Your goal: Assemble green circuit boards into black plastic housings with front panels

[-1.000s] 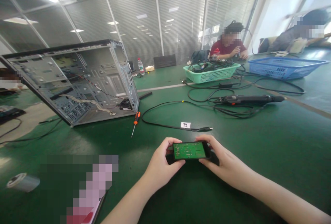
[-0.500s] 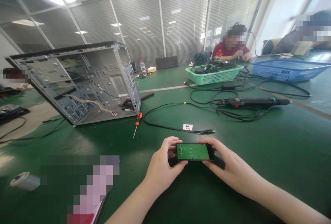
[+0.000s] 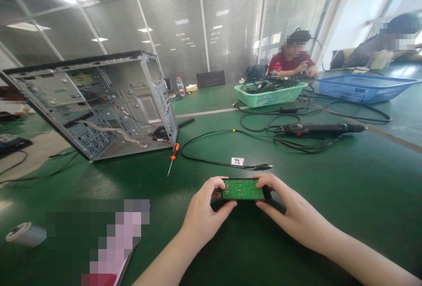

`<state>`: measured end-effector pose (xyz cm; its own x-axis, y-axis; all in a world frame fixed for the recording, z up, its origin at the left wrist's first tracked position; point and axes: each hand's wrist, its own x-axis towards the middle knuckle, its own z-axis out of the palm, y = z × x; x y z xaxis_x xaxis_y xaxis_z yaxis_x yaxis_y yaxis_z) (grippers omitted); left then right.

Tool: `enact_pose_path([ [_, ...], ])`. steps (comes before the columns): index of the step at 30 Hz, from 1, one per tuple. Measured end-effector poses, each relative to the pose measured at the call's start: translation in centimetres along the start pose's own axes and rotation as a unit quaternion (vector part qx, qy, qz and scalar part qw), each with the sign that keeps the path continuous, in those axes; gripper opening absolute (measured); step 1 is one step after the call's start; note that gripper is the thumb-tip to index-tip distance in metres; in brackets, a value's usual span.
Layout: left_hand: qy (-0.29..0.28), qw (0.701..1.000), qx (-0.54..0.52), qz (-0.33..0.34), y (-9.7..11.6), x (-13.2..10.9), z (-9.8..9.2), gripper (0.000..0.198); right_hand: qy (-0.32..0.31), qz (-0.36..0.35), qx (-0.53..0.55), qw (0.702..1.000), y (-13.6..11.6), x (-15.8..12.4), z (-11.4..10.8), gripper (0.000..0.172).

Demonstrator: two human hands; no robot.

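Observation:
A green circuit board (image 3: 243, 189) sits in a black plastic housing (image 3: 245, 199), its soldered side facing up. My left hand (image 3: 207, 207) grips the housing's left end, thumb on the near edge and a fingertip at the board's left corner. At the right end, my right hand (image 3: 280, 200) holds the housing, with a fingertip on the board's far right corner and the thumb at the near edge. Beyond them, a black cable with a plug (image 3: 263, 167) lies beside a white label (image 3: 237, 161). An orange-handled screwdriver (image 3: 173, 153) rests on the green table (image 3: 171, 242).
An open computer case (image 3: 95, 105) stands at left. Behind lie a black electric screwdriver (image 3: 316, 128), a green basket (image 3: 270, 97) of cables and a blue basket (image 3: 365, 90). A metallic cylinder (image 3: 28, 235) is at lower left. Two people sit at the far right.
My index fingers have shifted from the housing's far edge inward onto the board's corners. The view has moved slightly, so the surroundings appear a little further left.

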<state>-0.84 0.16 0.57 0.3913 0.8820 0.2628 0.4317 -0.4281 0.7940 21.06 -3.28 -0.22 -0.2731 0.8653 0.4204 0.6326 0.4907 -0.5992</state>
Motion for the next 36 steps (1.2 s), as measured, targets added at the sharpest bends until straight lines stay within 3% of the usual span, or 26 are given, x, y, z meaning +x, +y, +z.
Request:
enact_pose_path([
  [5, 0.004, 1.000, -0.023, 0.004, 0.04, -0.09, 0.08, 0.028, 0.002, -0.043, -0.044, 0.998, -0.29, 0.04, -0.40, 0.010],
  [11, 0.016, 0.999, -0.040, 0.009, -0.14, -0.10, 0.20, 0.043, 0.015, -0.119, -0.111, 0.986, -0.83, 0.23, -0.67, 0.012],
  [17, 0.027, 0.999, -0.015, 0.026, -0.03, 0.07, 0.31, 0.040, 0.013, -0.118, -0.114, 0.986, -0.76, 0.30, -0.63, 0.009],
  [29, 0.032, 0.999, 0.010, 0.033, 0.16, 0.05, -0.02, 0.041, 0.003, -0.019, -0.055, 0.998, -0.29, 0.08, -0.42, 0.005],
  [33, 0.018, 0.998, 0.054, 0.005, 0.34, -0.14, -0.22, 0.043, -0.029, 0.085, 0.025, 0.996, -0.26, -0.12, -0.23, 0.034],
  [36, -0.002, 0.999, 0.042, -0.030, 0.39, -0.25, -0.27, 0.041, -0.063, 0.143, 0.094, 0.983, -0.39, -0.14, -0.10, 0.044],
])
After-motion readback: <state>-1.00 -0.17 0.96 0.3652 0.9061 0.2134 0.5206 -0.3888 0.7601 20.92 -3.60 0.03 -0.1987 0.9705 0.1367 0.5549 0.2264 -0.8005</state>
